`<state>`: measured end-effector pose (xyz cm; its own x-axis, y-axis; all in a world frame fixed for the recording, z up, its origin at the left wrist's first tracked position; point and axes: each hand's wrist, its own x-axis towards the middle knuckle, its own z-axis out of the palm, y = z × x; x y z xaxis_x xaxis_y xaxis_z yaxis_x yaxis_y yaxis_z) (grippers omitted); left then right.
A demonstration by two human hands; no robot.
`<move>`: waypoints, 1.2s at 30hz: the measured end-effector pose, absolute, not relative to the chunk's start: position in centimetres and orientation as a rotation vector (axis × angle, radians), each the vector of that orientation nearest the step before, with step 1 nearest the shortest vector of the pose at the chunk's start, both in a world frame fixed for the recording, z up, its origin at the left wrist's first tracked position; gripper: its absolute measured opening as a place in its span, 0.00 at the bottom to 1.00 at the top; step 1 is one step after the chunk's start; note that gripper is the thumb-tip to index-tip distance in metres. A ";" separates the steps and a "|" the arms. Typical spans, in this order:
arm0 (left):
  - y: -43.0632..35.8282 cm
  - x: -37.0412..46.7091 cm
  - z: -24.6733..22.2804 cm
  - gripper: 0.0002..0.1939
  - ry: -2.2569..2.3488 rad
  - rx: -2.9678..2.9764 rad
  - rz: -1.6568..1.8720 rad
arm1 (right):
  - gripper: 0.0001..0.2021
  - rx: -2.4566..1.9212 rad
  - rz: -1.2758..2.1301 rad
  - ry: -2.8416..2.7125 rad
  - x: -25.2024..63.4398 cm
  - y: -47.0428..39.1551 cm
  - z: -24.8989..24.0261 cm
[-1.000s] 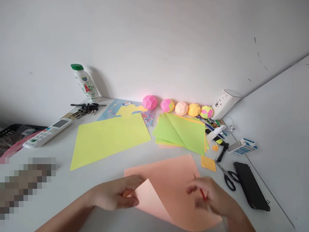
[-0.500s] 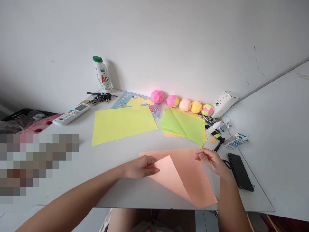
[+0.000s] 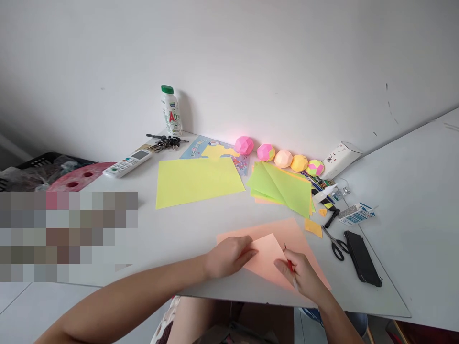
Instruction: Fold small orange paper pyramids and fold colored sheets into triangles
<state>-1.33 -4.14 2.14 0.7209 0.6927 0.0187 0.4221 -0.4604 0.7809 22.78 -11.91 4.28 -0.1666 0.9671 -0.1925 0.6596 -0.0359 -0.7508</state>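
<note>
A peach paper sheet (image 3: 296, 231) lies near the table's front edge, its near part lifted and folded over as a paler flap. My left hand (image 3: 231, 255) pinches the flap's left side between thumb and fingers. On the other side, my right hand (image 3: 303, 277) is closed, with a slim red pen (image 3: 290, 266) tucked in its fingers, dark tip up. The thumb of that hand lies on the flap near its right edge. Scissors (image 3: 337, 246) and a small orange paper piece (image 3: 313, 228) lie just beyond my right hand.
Yellow paper (image 3: 199, 181) and stacked green paper (image 3: 283, 186) lie farther back. Several faceted paper balls (image 3: 244, 145) line the wall. A bottle (image 3: 171, 112), keys (image 3: 168, 142) and a remote (image 3: 128, 164) stand or lie at left; a black phone (image 3: 363, 258) and a small box (image 3: 356, 213) at right.
My right hand has moved left and down onto the folded flap. The scissors and orange piece it covered now show. The whole view has shifted slightly.
</note>
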 end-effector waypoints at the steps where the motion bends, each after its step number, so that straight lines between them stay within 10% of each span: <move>1: -4.4 -1.2 2.0 0.11 0.873 2.145 0.471 | 0.25 -1.690 1.060 -1.803 22.9 -11.6 3.9; 14: -5.7 -0.1 -2.0 0.31 0.653 2.875 0.514 | 0.21 -1.750 0.944 -1.425 24.6 -9.6 1.7; 36: -6.1 -0.4 -1.4 0.30 0.763 2.949 0.842 | 0.21 -1.660 1.029 -1.340 24.6 -5.1 1.7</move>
<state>-0.42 -6.06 -1.42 0.7416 0.4451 0.5019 0.4553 -0.8834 0.1107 24.64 -5.13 1.71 0.1272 0.9837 -0.1269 0.3767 -0.1662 -0.9113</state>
